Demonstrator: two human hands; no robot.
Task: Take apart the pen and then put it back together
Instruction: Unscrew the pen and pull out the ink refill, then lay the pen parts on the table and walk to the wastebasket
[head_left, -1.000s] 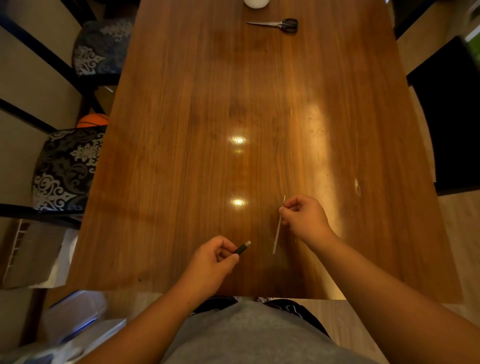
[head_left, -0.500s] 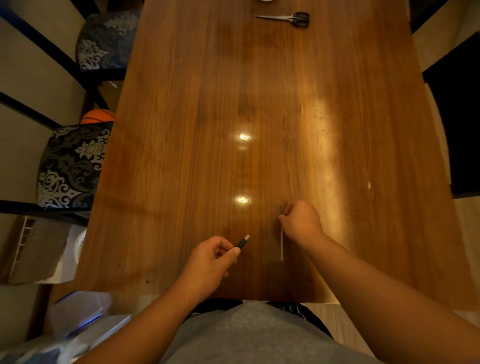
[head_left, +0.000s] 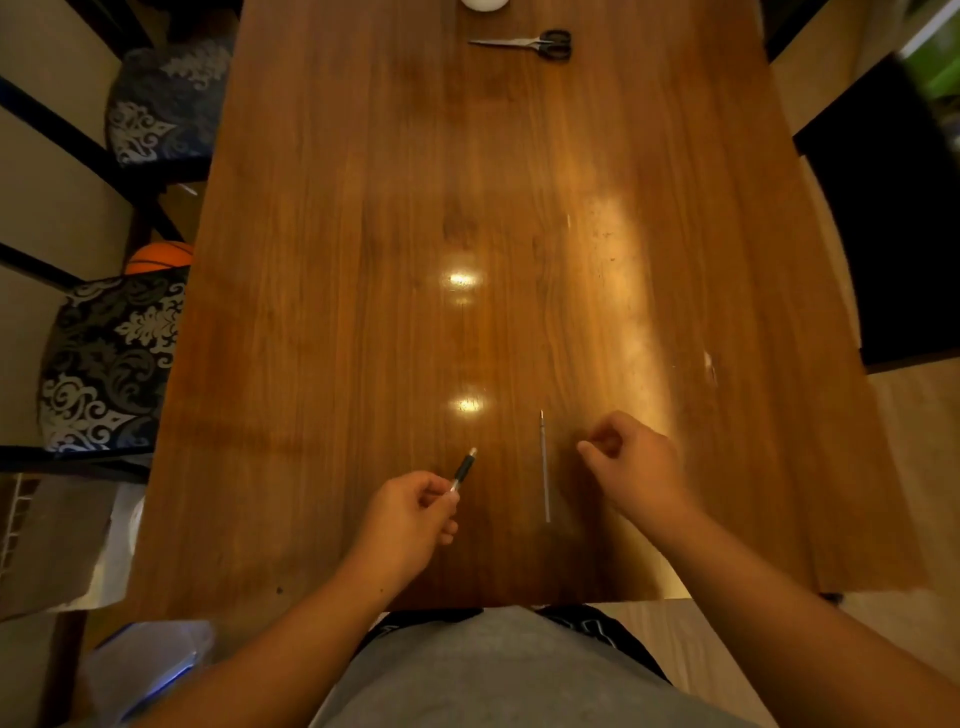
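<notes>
Nearest the table (head_left: 311, 467) edge, the left hand (head_left: 410, 519) pinches the pen barrel (head_left: 464, 469), tip angled away. Just right of the barrel, the refill (head_left: 544, 467) lies flat on the wood. Beyond it, the right hand (head_left: 631, 467) hovers loosely curled, holding nothing. Advice: steady the barrel while stripping further parts and park each beside the refill. Scissors (head_left: 524, 43) lie far off.

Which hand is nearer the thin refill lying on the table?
Right. The right hand sits just right of the refill, apart from it; the left hand is farther left, holding the pen barrel.
</notes>
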